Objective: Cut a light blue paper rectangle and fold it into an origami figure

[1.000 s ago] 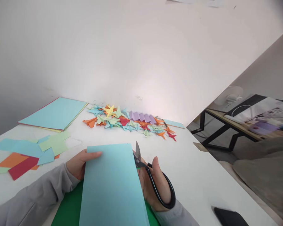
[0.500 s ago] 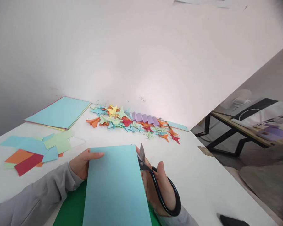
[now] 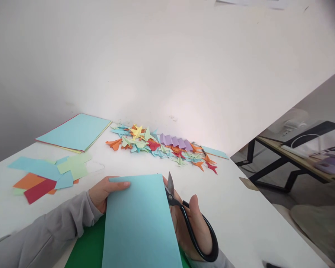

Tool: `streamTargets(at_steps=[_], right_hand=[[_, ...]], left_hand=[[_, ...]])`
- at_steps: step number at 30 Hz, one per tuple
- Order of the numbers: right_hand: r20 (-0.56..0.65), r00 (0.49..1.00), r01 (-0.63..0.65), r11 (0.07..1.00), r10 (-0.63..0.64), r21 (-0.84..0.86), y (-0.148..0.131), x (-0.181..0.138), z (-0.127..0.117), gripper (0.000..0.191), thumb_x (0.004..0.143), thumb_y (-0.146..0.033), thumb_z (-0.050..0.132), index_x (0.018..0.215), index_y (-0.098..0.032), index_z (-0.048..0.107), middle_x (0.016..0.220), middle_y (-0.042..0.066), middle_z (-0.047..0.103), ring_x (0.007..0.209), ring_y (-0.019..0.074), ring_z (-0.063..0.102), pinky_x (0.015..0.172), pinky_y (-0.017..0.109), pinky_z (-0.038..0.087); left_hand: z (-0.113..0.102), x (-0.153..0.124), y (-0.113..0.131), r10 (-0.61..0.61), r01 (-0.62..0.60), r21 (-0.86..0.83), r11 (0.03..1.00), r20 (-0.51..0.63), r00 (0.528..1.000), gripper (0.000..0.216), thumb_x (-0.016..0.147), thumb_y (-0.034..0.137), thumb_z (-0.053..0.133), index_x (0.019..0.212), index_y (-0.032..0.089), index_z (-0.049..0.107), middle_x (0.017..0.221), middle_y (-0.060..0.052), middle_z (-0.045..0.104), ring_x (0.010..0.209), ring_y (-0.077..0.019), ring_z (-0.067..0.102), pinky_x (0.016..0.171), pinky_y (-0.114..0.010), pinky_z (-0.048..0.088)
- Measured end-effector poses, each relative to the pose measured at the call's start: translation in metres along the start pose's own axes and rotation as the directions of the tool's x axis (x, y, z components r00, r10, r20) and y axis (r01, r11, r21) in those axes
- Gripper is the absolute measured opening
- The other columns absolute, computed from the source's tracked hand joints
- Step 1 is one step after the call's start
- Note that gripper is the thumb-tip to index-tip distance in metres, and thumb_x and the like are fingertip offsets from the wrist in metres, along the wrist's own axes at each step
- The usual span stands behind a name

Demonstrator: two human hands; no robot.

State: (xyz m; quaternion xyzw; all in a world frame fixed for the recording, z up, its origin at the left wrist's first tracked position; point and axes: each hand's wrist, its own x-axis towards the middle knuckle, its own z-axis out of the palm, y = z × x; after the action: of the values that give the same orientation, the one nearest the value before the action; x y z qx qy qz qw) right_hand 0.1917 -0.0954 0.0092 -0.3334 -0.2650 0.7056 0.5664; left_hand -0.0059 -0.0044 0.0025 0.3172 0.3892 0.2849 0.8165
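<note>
Scissors (image 3: 171,200) just beside blue sheet (image 3: 141,223).

A plain white wall (image 3: 156,56) rises behind the white table (image 3: 240,223), glowing brightest near its middle. To the right, a blurred wooden table (image 3: 296,158) on black legs stands on grey floor (image 3: 269,193).

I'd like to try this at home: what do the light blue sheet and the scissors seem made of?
The light blue sheet in the left hand looks like thin matte paper: even colour, no shine, crisp straight edges. The scissors in the right hand seem to have grey metal blades; their black looped handles could be coated metal or plastic.
</note>
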Motion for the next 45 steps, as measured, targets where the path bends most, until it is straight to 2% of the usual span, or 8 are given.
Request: streamTargets(at_steps=[12,17,23,29,39,45], right_hand=[[0.023,1.000,-0.007,1.000,0.007,-0.004,-0.0006,-0.0002,-0.0001,0.062,0.075,-0.068,0.044,0.125,-0.032,0.049,0.125,0.002,0.055,0.117,0.0267,0.047,0.093,0.040,0.038],[0.056,0.998,-0.023,0.999,0.024,-0.033,0.0006,0.0019,-0.0028,0.067,0.073,-0.069,0.044,0.128,-0.031,0.045,0.121,0.005,0.058,0.113,0.0270,0.050,0.093,0.042,0.038],[0.063,0.998,-0.028,0.999,0.029,-0.016,0.0052,0.0037,-0.0041,0.074,0.072,-0.070,0.046,0.131,-0.027,0.042,0.108,0.008,0.065,0.097,0.0277,0.060,0.082,0.040,0.044],[0.029,0.999,-0.042,0.999,0.043,-0.026,0.0063,0.0044,-0.0024,0.080,0.071,-0.071,0.045,0.134,-0.022,0.039,0.092,0.010,0.069,0.086,0.0274,0.063,0.070,0.037,0.048],[0.036,0.999,0.009,1.000,-0.009,-0.001,0.0084,0.0061,-0.0026,0.072,0.074,-0.070,0.042,0.131,-0.026,0.043,0.114,0.008,0.062,0.099,0.0273,0.059,0.086,0.041,0.043],[0.045,0.999,0.014,1.000,-0.016,0.027,0.0079,0.0055,-0.0011,0.067,0.076,-0.068,0.041,0.130,-0.028,0.044,0.123,0.007,0.057,0.110,0.0262,0.053,0.093,0.041,0.038]], left_hand=[[0.0016,0.0006,0.0002,-0.001,0.002,0.012,1.000,-0.049,0.999,0.025,0.056,0.027,0.078,0.070,0.009,0.068,0.065,-0.008,0.068,0.057,-0.0206,0.063,0.058,-0.034,0.052],[0.0021,0.0009,0.0005,-0.004,0.007,0.040,0.999,-0.081,0.997,0.024,0.056,0.028,0.078,0.068,0.010,0.067,0.063,-0.008,0.067,0.056,-0.0207,0.063,0.056,-0.033,0.052],[0.0039,0.0001,-0.0032,0.053,-0.042,0.086,0.995,-0.132,0.990,0.023,0.056,0.029,0.078,0.063,0.012,0.066,0.057,-0.005,0.065,0.052,-0.0195,0.060,0.052,-0.033,0.050],[0.0067,-0.0006,-0.0038,0.034,-0.022,0.088,0.996,-0.139,0.990,0.022,0.056,0.029,0.078,0.062,0.012,0.066,0.058,-0.005,0.066,0.054,-0.0207,0.061,0.055,-0.034,0.050],[0.0069,-0.0010,-0.0049,0.032,-0.018,0.071,0.997,-0.200,0.979,0.021,0.056,0.028,0.078,0.060,0.012,0.065,0.054,-0.004,0.064,0.050,-0.0191,0.059,0.050,-0.033,0.049],[0.0078,-0.0005,-0.0048,0.029,-0.020,0.046,0.999,-0.198,0.980,0.020,0.057,0.027,0.078,0.061,0.012,0.065,0.055,-0.004,0.064,0.050,-0.0192,0.059,0.051,-0.033,0.049]])
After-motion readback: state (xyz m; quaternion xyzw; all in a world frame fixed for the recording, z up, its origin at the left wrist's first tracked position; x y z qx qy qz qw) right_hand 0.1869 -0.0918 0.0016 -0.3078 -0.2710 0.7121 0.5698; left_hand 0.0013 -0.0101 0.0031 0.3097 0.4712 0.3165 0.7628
